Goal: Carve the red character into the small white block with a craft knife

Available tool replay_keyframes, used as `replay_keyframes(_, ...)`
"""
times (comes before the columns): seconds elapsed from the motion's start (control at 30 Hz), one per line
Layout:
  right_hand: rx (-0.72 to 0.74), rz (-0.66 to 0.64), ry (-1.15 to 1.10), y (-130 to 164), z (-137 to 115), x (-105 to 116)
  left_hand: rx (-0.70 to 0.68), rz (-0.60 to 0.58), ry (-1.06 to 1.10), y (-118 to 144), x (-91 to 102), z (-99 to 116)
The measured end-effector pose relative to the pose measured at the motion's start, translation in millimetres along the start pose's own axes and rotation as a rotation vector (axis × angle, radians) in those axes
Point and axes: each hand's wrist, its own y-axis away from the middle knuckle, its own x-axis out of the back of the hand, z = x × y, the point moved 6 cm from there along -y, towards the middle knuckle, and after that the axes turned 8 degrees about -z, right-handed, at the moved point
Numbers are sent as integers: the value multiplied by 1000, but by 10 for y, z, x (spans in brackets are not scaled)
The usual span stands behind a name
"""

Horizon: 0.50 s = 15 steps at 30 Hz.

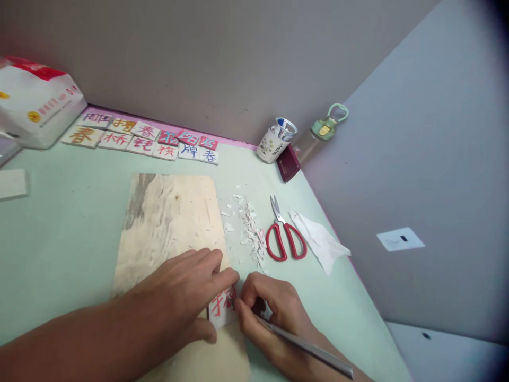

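On a wooden board (178, 212) lies a small white piece (221, 305) with a red handwritten character. My left hand (194, 284) holds it down, fingers curled over its upper edge and the thumb at its lower left. Pinched like a pen in my right hand (274, 313) is a slim metal craft knife (310, 347); its handle slants down to the right. The fingers hide its tip, which is at the right edge of the piece. White and reddish scraps (252, 228) are scattered just beyond my right hand.
Red-handled scissors (283, 233) and a crumpled tissue (320, 241) lie to the right. Behind stand a can (274, 143), a dark red box (288, 163) and a bottle (318, 135). Rows of character pieces (113, 140) line the back left, beside a tissue pack (43, 106). A white block (14, 184) sits far left.
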Motion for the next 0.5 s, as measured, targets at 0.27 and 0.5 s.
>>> replay_keyframes(0.27,-9,-16,-29,-5,-19,-25,-6,18,-41,-12,-31,-10)
replay_keyframes(0.5,-73,-23,-124,-7,60,-54,4,-4,-31,-35,-30,-14)
